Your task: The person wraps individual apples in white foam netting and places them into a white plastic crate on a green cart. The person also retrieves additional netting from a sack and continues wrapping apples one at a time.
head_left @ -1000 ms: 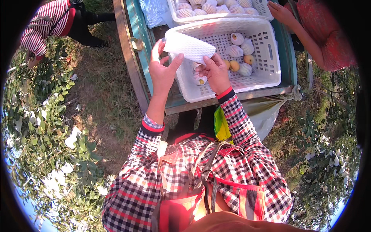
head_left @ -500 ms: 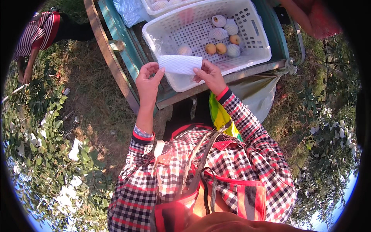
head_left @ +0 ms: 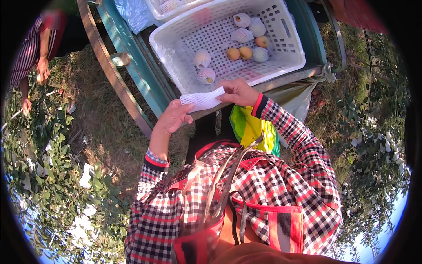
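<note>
A white foam fruit net (head_left: 203, 99), flat and stretched sideways, spans the gap between my two hands just off the near edge of a crate. My left hand (head_left: 172, 116) pinches its left end between thumb and fingers. At the other end, the fingers of my right hand (head_left: 238, 93) are closed on the net. Beyond them stands a white plastic crate (head_left: 169, 66) with perforated walls. In it lie bare yellow-orange fruits (head_left: 233, 53) and several fruits in white foam nets (head_left: 241, 35), two of them at the left side.
The crate rests on a green metal cart (head_left: 127, 57) with a brown rail. A second white crate (head_left: 154, 9) and blue plastic film (head_left: 135, 15) are behind it. At left, another person (head_left: 33, 57) holds something small and yellowish. Leafy branches (head_left: 57, 176) flank me.
Both hands have brought the foam net down toward me, off the crate's near part. A second netted fruit at the crate's left now shows. The person at left has moved.
</note>
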The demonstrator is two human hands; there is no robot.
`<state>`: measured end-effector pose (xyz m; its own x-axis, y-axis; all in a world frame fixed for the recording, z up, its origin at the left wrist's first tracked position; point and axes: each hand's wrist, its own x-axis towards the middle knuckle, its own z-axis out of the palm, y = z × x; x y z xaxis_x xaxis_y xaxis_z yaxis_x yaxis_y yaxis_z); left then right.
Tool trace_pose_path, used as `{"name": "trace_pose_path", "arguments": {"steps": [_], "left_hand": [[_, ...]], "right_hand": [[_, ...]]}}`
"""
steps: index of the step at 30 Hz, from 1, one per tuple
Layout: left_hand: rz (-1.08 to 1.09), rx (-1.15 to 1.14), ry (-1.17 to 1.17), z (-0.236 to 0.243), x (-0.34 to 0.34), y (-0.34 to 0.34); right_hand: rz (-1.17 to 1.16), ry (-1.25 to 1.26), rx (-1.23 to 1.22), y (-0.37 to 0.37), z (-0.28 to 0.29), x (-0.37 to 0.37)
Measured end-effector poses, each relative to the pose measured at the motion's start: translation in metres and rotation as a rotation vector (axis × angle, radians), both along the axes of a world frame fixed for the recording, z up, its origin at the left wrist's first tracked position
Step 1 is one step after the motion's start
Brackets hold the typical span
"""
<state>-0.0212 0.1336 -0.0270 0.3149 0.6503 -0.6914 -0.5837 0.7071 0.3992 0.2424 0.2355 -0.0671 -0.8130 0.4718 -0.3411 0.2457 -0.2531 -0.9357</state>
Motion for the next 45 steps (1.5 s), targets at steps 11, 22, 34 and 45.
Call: {"name": "trace_pose_path", "arguments": {"steps": [11, 22, 34, 45], "left_hand": [[-0.247, -0.131, -0.040, 0.080, 0.025, -0.060], [-0.075, -0.352, -0.115, 0.071, 0.026, -0.101], [0.350, 0.206, -0.142, 0.029, 0.038, -0.069], [0.054, 0.561, 0.361, 0.050, 0.065, 0.026]], "right_hand": [[0.238, -1.013, 0.751, 0.119, -0.133, 0.041], [0.509, -1.177, 0.741, 0.146, -0.217, 0.046], [-0.352, 0.205, -0.205, 0.121, -0.039, 0.050], [-0.214, -0.037, 0.973, 0.019, 0.089, 0.006]]}}
